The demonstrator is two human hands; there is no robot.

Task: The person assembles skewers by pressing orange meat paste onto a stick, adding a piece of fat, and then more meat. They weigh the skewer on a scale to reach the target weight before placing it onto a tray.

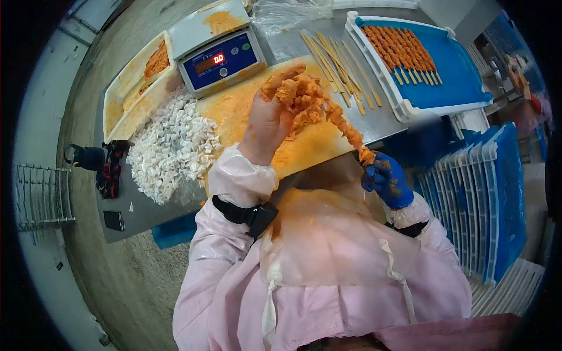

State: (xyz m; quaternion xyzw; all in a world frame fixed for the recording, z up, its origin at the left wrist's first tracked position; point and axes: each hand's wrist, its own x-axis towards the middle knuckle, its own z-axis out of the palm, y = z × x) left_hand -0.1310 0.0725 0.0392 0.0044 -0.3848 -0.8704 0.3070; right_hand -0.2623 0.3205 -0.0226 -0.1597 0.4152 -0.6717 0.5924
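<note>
My left hand (270, 114), in a thin pale glove smeared orange, is raised over the table and holds a clump of orange marinated meat pieces (301, 99) at the top of a skewer. My right hand (386, 180), in a blue glove, grips the lower end of that meat skewer (350, 136), which slants from the left hand down to the right. The skewer is threaded with several orange pieces. Below both hands lies an orange-stained cutting board (307, 149).
A digital scale (221, 58) stands at the back beside a white tray with meat (137, 85). A heap of white cubes (170, 143) lies left. Bare bamboo sticks (339, 64) lie behind the board. A blue tray (451, 76) holds finished skewers; stacked trays (489, 199) stand right.
</note>
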